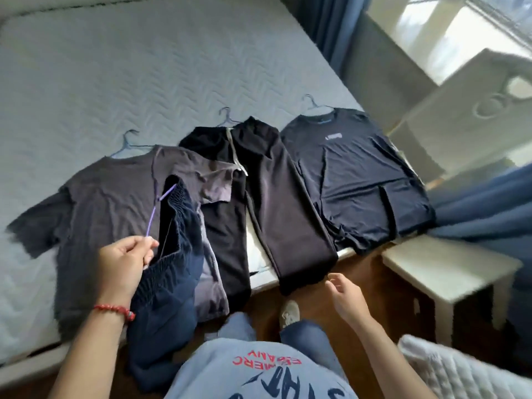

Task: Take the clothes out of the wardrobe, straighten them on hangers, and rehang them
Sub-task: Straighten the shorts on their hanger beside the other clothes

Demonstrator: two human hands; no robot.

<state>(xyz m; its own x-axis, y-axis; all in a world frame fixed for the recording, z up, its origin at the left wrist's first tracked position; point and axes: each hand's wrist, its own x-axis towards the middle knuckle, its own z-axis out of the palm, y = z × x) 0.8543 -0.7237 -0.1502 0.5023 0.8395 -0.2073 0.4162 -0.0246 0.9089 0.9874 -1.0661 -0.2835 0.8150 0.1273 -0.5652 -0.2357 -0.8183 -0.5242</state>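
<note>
My left hand pinches a purple hanger from which navy shorts with an elastic waistband hang over the bed's front edge. Beneath them a grey T-shirt lies flat on its hanger. To its right lie black trousers on a hanger, their legs dangling off the mattress. Further right a navy T-shirt with a small chest print lies on a hanger. My right hand hovers with relaxed fingers, holding nothing, just below the trouser hems.
The grey quilted mattress stretches back and left. A white stool stands at the right on the wooden floor. A blue blanket lies beyond the stool, with blue curtains by the window. A white quilted item sits at the bottom right.
</note>
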